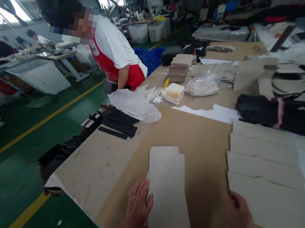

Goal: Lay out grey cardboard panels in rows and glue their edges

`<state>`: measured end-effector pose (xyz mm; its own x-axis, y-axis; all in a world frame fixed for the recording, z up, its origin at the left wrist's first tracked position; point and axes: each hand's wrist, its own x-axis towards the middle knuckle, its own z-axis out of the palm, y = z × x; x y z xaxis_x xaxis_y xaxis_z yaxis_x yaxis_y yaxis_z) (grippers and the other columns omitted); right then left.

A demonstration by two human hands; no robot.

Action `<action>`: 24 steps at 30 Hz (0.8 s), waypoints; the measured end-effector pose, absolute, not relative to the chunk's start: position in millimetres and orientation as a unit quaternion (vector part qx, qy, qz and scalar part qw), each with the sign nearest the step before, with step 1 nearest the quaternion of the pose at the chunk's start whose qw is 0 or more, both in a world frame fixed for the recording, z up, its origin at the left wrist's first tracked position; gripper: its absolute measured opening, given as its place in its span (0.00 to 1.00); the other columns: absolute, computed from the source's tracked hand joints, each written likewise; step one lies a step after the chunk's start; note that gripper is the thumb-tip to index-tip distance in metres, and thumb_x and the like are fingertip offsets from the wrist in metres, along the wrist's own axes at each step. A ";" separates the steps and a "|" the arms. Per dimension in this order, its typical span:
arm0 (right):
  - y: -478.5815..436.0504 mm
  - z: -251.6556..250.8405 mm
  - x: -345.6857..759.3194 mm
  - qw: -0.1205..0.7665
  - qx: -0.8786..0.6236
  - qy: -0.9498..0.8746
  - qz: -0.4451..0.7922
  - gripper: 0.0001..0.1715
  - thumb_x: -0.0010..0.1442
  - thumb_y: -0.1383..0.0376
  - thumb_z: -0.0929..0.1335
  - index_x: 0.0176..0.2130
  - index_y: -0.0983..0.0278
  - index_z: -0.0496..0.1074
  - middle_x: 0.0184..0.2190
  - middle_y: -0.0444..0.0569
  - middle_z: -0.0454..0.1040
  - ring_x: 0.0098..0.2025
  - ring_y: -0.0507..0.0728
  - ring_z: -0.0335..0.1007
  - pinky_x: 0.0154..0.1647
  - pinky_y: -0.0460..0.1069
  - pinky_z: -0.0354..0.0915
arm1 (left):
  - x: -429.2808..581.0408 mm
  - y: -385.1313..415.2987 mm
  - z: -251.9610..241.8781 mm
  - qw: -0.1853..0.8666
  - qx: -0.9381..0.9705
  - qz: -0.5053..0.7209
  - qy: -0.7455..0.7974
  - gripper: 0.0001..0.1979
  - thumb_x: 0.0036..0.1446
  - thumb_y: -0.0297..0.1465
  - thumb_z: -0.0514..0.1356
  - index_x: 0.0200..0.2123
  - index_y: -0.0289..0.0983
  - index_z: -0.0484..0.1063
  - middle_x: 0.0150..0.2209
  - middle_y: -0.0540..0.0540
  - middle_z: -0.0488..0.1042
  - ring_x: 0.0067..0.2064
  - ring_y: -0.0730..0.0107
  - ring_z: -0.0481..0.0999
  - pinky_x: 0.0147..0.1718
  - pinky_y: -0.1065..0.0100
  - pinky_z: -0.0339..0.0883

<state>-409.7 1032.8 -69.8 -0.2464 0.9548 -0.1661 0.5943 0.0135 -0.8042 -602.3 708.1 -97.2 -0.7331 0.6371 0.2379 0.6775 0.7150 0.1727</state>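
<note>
A pale grey cardboard piece (pixel 167 187) lies flat on the brown worktable (pixel 195 137) in front of me. My left hand (pixel 139 202) rests at its left edge, fingers curled against the card's side. My right hand (pixel 236 215) lies further right on the table, touching the near corner of the closest of several overlapping cardboard sheets (pixel 265 177). Its fingers are blurred and partly hidden.
A person in a white and red shirt (pixel 116 52) bends over the table's far left side. Black strips (pixel 118 123), white plastic film (pixel 134 105), a yellowish block (pixel 174 91), a clear bag (pixel 203 84), card stacks (pixel 181 67) and black bundles (pixel 276 114) lie on the table. A green floor with yellow lines (pixel 18 137) drops off at left.
</note>
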 end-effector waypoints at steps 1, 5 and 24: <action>1017.8 -71.1 -437.0 0.182 -0.510 -0.717 0.439 0.34 0.54 0.44 0.64 0.45 0.68 0.74 0.37 0.61 0.78 0.35 0.65 0.75 0.37 0.59 0.71 | -601.7 708.3 -96.1 0.080 -0.354 -0.128 -0.923 0.26 0.64 0.30 0.56 0.65 0.37 0.64 0.61 0.39 0.74 0.63 0.52 0.70 0.59 0.50 0.65; 977.7 -77.3 -535.9 0.151 -0.370 -0.784 0.476 0.32 0.57 0.50 0.63 0.53 0.65 0.73 0.47 0.57 0.77 0.44 0.61 0.75 0.51 0.56 0.70 | -601.6 708.1 -93.1 0.087 -0.357 -0.139 -0.920 0.27 0.63 0.30 0.58 0.65 0.36 0.64 0.61 0.39 0.74 0.63 0.53 0.69 0.60 0.51 0.64; 993.2 -92.1 -617.1 0.071 -0.321 -0.869 0.370 0.37 0.50 0.55 0.73 0.57 0.66 0.69 0.52 0.59 0.68 0.51 0.63 0.70 0.55 0.57 0.67 | -602.8 700.9 -94.1 0.085 -0.351 -0.206 -0.910 0.28 0.63 0.34 0.58 0.66 0.38 0.64 0.64 0.41 0.72 0.65 0.54 0.68 0.60 0.52 0.62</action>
<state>-617.1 993.2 -92.1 -0.7845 0.6094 -0.1146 0.5047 0.5201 -0.6891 -602.8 700.9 -94.1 -0.7399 0.6030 0.2984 0.6727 0.6694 0.3152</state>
